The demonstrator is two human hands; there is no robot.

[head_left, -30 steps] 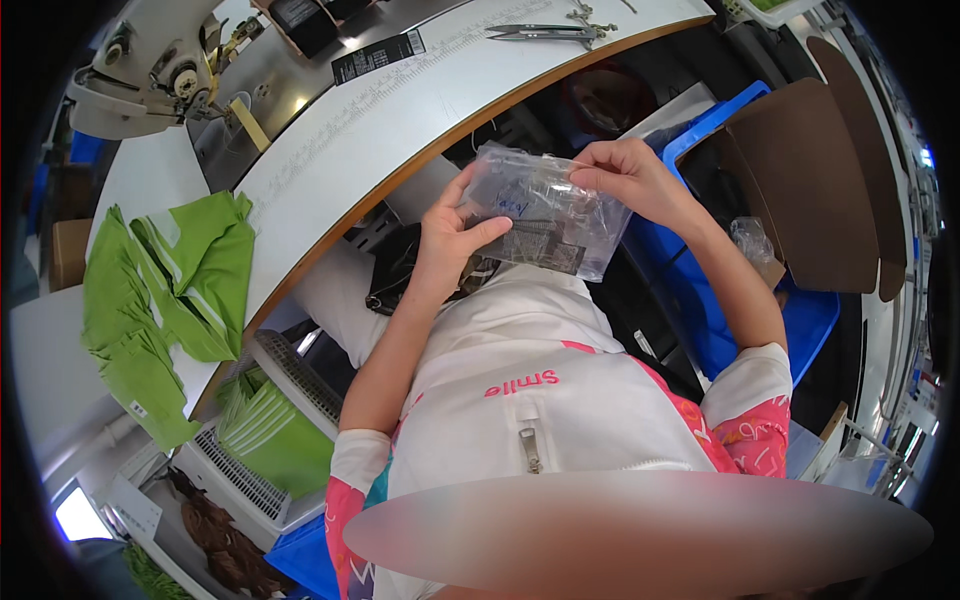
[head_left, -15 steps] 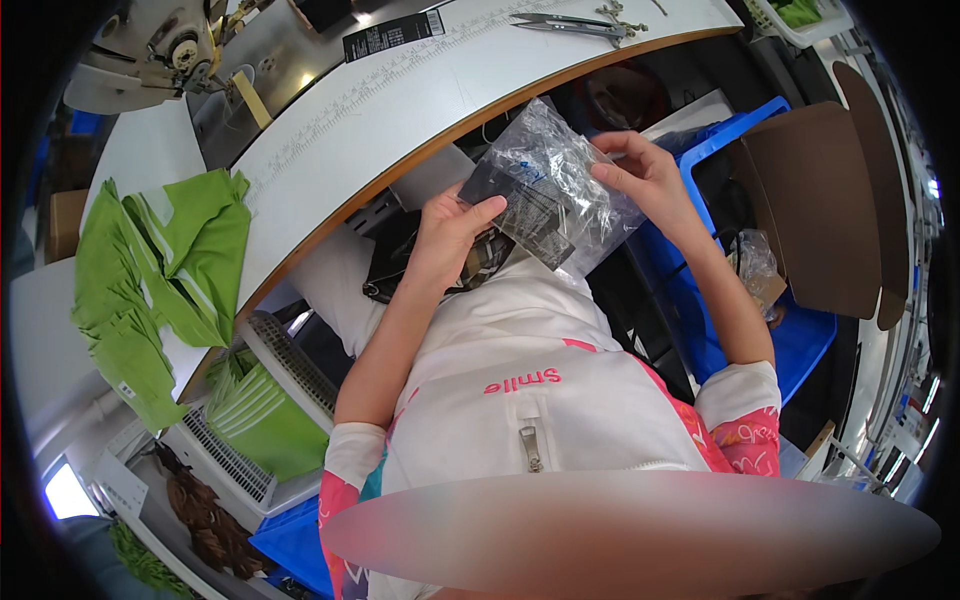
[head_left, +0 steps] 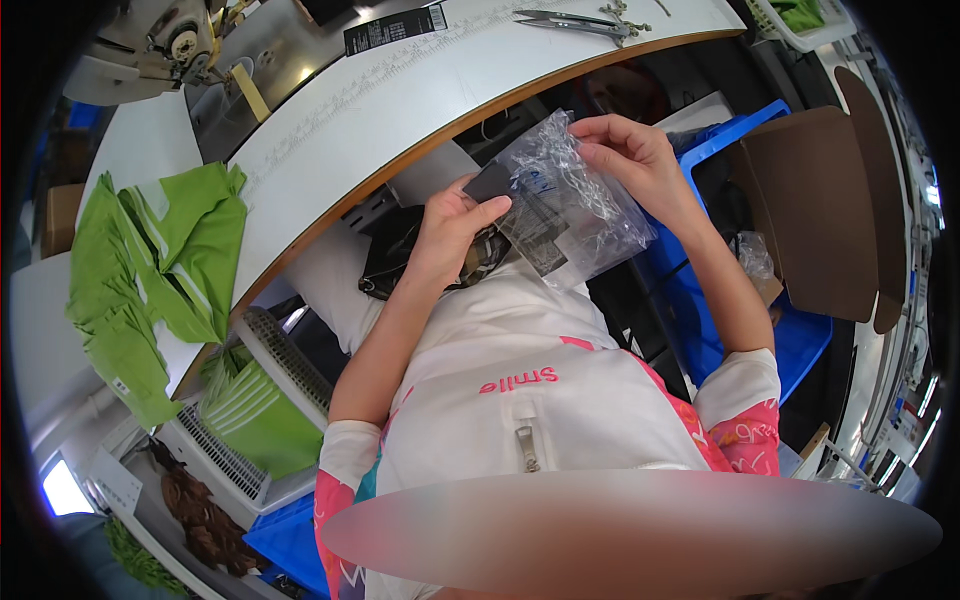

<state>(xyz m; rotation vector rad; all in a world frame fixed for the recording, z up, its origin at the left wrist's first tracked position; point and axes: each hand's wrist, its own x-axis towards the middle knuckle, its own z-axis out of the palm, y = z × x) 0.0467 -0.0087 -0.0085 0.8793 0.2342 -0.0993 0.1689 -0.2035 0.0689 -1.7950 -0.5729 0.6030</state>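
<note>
Over my lap, just in front of the table edge, I hold a clear plastic bag [head_left: 600, 215] with a dark printed card [head_left: 540, 225] showing in its left part. My left hand [head_left: 452, 228] pinches the left end, thumb on top of the card's dark corner. At the bag's upper right, the fingers of my right hand [head_left: 640, 165] are closed on the crinkled plastic edge. Whether the card lies wholly inside the bag I cannot tell. A black pouch or bag [head_left: 395, 255] rests on my lap under my left wrist, partly hidden by it.
A white worktable [head_left: 400, 100] with a printed ruler carries thread snips [head_left: 575, 22], a black label card [head_left: 395, 30] and green garments [head_left: 165, 260]. A sewing machine [head_left: 150, 50] stands at far left. A blue crate [head_left: 800, 345] and an open brown box [head_left: 815, 200] sit right; a white basket [head_left: 285, 360] left.
My right hand has shifted slightly left and up along the bag's edge, and the plastic is stretched flatter. The card sits a little lower and left; my left hand has barely moved.
</note>
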